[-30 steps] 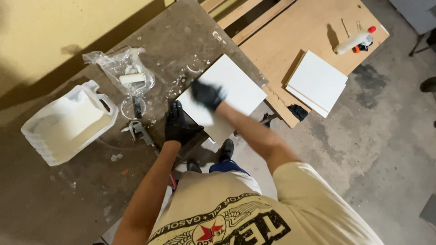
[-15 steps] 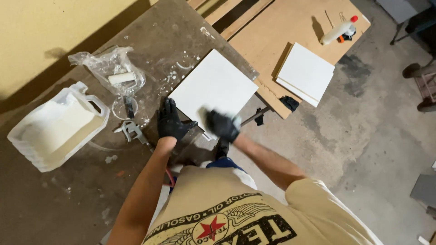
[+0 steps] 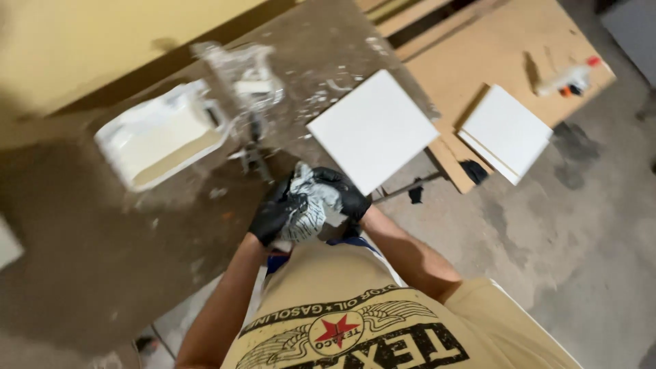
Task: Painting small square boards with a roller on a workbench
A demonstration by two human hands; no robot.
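Worktable (image 3: pixel 102 273): grimy, spattered white. White tile (image 3: pixel 372 130) lies flat at table's right edge, face looks clean, nothing on it. Second stack of white tiles (image 3: pixel 506 130) on plywood board (image 3: pixel 492 61) well apart, untouched. Cut-open white jug (image 3: pixel 160 140) holds pale liquid, left of tile. Both gloved hands meet at table edge: left hand (image 3: pixel 273 219) and right hand (image 3: pixel 348 198) clenched round crumpled white rag (image 3: pixel 311 205). Judgement: tile surface wiped; placing not started.
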